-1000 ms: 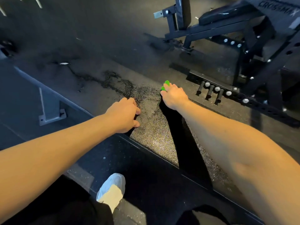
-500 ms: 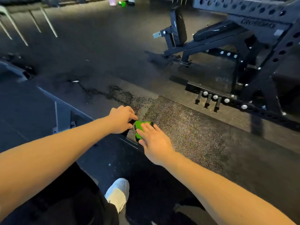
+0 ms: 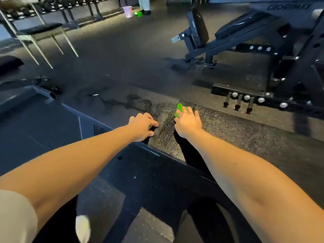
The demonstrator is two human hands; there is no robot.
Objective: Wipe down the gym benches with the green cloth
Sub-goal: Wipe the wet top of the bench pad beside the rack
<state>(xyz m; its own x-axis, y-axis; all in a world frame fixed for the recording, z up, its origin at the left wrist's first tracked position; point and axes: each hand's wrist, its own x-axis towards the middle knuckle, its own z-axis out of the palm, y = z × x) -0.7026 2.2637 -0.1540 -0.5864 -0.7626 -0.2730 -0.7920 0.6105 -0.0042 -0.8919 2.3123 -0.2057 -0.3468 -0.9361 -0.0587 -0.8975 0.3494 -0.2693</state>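
The bench is a dark, textured pad running from the centre to the right, with a wet sheen near its left end. My left hand grips that left end, fingers curled over the edge. My right hand lies flat on the green cloth and presses it onto the pad near the far edge. Most of the cloth is hidden under the palm; a green fold sticks out past the fingers.
A black adjustable bench and a rack base with chrome pegs stand beyond the pad at the right. A flat bench stands far left. A pink bucket and a person's legs are at the back. My white shoe is below.
My right hand slid the cloth from the pad's far edge to the near side, then back out toward the far edge. My left hand kept its grip on the bench end.
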